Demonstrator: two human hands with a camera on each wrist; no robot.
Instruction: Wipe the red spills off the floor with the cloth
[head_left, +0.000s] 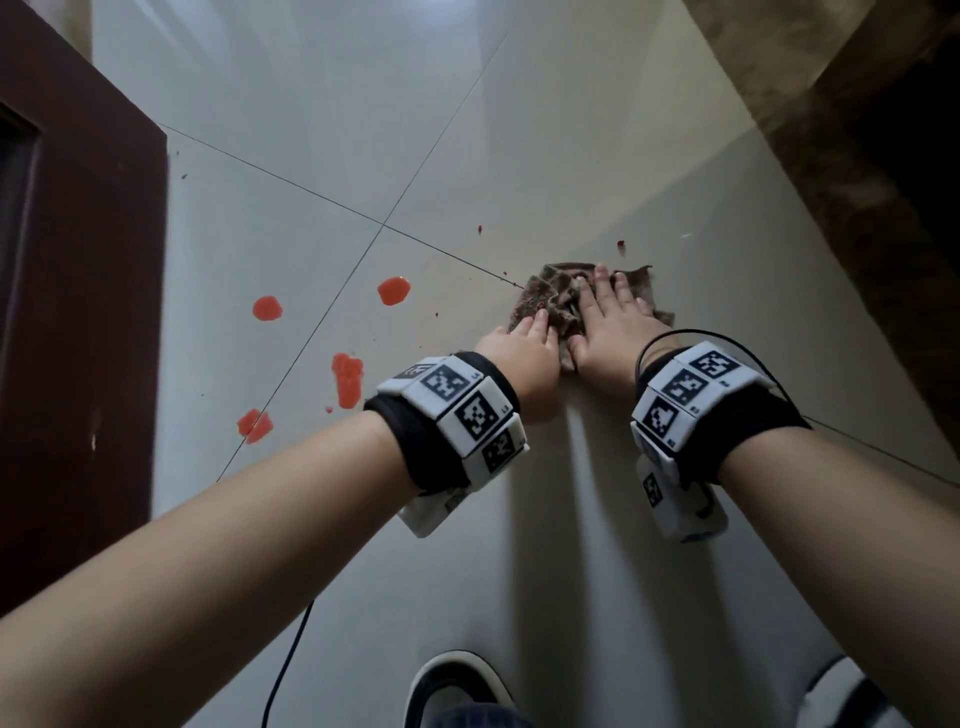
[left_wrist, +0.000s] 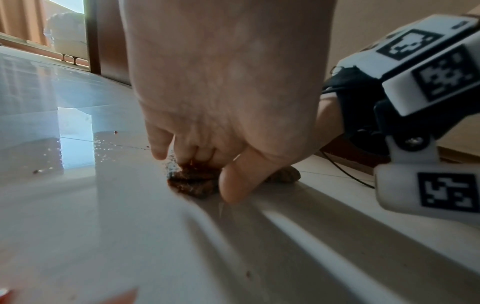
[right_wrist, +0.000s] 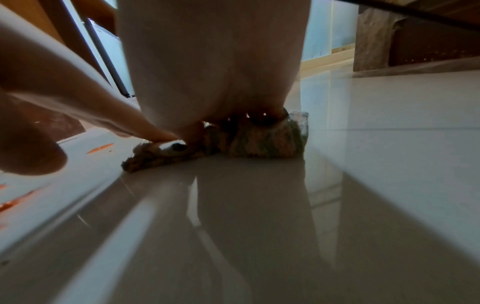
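Observation:
A crumpled brown cloth (head_left: 550, 296) lies on the glossy pale tile floor (head_left: 571, 519), right of the tile joints' crossing. My right hand (head_left: 602, 301) lies flat on it, fingers straight, pressing down. My left hand (head_left: 535, 332) holds the cloth's near left edge with bent fingers; in the left wrist view the fingertips (left_wrist: 197, 160) dig into the cloth (left_wrist: 192, 183) and the thumb touches the floor beside it. Several red spills lie to the left: (head_left: 394, 290), (head_left: 267, 307), (head_left: 347, 378). In the right wrist view the palm covers the cloth (right_wrist: 262, 144).
A dark brown door frame (head_left: 78, 312) stands at the left. A brown stone-patterned base (head_left: 857, 156) runs along the right. Tiny red specks (head_left: 620, 244) dot the floor beyond the cloth. My shoe (head_left: 457, 686) and a black cable (head_left: 291, 660) are at the bottom.

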